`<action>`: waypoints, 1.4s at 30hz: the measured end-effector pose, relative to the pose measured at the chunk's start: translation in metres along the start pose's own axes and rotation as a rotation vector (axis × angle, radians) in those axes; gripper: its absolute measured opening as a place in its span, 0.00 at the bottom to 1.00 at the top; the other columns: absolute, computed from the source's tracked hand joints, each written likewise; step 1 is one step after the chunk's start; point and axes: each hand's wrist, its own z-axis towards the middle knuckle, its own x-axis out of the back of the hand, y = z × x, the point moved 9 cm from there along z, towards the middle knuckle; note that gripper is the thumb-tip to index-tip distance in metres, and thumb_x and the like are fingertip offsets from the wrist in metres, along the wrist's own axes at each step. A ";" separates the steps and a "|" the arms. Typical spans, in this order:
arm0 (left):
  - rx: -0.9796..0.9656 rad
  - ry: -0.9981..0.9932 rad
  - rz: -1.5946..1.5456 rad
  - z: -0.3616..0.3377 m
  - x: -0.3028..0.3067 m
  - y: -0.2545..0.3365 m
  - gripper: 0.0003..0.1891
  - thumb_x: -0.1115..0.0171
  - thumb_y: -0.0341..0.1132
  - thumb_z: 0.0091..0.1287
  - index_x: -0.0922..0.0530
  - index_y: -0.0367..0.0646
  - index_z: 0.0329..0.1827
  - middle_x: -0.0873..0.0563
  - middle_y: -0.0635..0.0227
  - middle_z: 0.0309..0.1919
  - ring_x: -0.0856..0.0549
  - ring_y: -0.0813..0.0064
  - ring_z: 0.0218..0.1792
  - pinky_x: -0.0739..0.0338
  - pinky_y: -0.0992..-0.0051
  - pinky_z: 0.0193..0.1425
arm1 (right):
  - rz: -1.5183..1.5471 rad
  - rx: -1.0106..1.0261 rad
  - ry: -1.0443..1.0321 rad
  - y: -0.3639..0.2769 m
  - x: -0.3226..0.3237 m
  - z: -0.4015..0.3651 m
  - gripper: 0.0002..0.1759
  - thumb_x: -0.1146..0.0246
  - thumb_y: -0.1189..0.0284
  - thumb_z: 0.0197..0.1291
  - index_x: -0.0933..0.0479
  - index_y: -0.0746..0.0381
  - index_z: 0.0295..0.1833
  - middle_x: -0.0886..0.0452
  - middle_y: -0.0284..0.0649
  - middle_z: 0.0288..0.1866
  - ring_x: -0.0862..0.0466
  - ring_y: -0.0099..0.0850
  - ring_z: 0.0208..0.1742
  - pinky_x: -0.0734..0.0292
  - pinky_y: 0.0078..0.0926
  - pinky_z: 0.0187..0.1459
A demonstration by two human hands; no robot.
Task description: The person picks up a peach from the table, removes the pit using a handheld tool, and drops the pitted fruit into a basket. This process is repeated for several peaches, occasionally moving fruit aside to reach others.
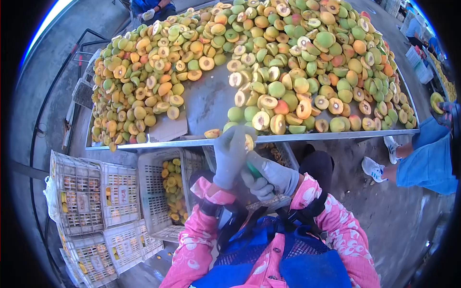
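My left hand (231, 152), in a grey glove, is closed around a cut peach half (249, 142) just over the table's near edge. Only part of the fruit's yellow flesh shows beside the fingers. Close by on the right, my gloved right hand (274, 176) is wrapped around a green-handled tool (253, 169). The tool's working end is hidden near the left hand, so its kind cannot be told. Another peach half (212, 133) lies cut side up at the table edge, left of my left hand.
Halved peaches (307, 62) are heaped over a metal table (206, 103). A crate (149, 192) with fruit stands below left, beside stacked white crates (79, 204). A person in blue shorts (427, 161) stands at right; a gloved co-worker's hand (148, 15) shows at the far side.
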 end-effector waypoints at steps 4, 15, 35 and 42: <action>0.050 -0.202 -0.339 0.006 -0.014 -0.021 0.14 0.54 0.35 0.72 0.21 0.35 0.38 0.18 0.65 0.26 0.20 0.77 0.26 0.25 0.78 0.33 | 0.143 0.030 -0.268 0.010 -0.006 0.014 0.32 0.57 0.38 0.67 0.34 0.57 0.29 0.48 0.23 0.13 0.47 0.16 0.10 0.51 0.18 0.11; -0.356 0.740 1.069 -0.032 0.169 -0.009 0.08 0.44 0.28 0.67 0.20 0.34 0.44 0.20 0.66 0.36 0.20 0.73 0.37 0.21 0.74 0.40 | -1.852 0.406 0.988 -0.012 0.120 0.013 0.25 0.49 0.48 0.66 0.25 0.59 0.31 0.19 0.45 0.23 0.20 0.41 0.20 0.26 0.42 0.24; 0.137 0.073 -0.050 0.133 0.012 -0.123 0.19 0.37 0.30 0.61 0.27 0.40 0.56 0.21 0.61 0.50 0.18 0.68 0.44 0.20 0.69 0.46 | -1.028 0.761 0.729 -0.105 0.093 0.019 0.14 0.45 0.66 0.69 0.23 0.67 0.43 0.23 0.37 0.23 0.24 0.27 0.23 0.28 0.27 0.27; 0.002 -0.110 -0.236 0.073 -0.014 -0.037 0.17 0.48 0.38 0.68 0.26 0.34 0.52 0.17 0.59 0.43 0.17 0.67 0.42 0.21 0.70 0.43 | -1.040 0.871 0.853 -0.113 0.056 0.009 0.15 0.46 0.64 0.68 0.23 0.65 0.46 0.19 0.54 0.35 0.18 0.48 0.37 0.24 0.43 0.34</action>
